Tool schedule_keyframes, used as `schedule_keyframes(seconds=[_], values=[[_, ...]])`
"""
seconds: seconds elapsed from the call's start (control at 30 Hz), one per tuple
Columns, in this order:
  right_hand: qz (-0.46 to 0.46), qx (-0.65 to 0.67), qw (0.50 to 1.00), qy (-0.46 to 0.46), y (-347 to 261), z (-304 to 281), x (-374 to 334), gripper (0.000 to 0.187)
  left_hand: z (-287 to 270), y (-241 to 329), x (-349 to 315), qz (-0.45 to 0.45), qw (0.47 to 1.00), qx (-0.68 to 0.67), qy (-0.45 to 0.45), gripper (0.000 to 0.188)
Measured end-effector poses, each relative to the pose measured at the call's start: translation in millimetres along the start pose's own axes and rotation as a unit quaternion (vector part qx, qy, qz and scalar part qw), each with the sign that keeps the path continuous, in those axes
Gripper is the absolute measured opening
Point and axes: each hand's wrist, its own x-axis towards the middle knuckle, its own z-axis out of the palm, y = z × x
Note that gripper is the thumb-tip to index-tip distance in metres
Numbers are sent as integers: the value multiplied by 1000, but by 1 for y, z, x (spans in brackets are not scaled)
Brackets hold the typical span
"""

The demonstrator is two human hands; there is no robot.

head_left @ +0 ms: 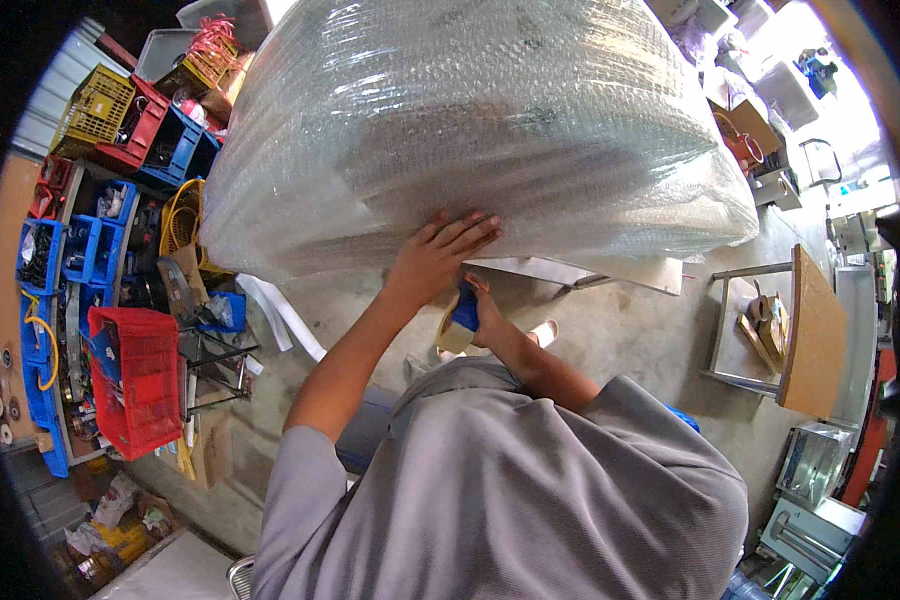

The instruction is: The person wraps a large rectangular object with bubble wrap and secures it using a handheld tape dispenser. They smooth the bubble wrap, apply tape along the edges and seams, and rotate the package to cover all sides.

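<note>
A large bulky bundle in clear bubble wrap fills the upper middle in front of me. My left hand lies against its near lower side, fingers stretched out and pointing right. Just below, close to my body, my right hand is closed on what looks like a roll of packing tape, yellowish and translucent with a blue part. My palm hides some of the roll. The wrapping hides what is inside the bundle.
A white board edge shows beneath the bundle. Left stand a red crate, blue bins and a yellow basket. Right stands a wooden-topped table by metal equipment. White strips hang left of my arm.
</note>
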Motion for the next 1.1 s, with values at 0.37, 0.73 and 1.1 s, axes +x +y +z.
schedule_keyframes(seconds=[0.37, 0.73, 1.1], values=[[-27, -333, 919, -211, -1, -41, 4, 53, 5, 52, -63, -171, 912, -285, 242, 35], [-51, -648, 748, -131, -22, 36, -6, 63, 75, -33, -148, -627, 78, -650, 423, 46], [-214, -773, 587, -113, -54, 104, -55, 74, 149, -34, -225, -719, 418, -531, 163, 35]])
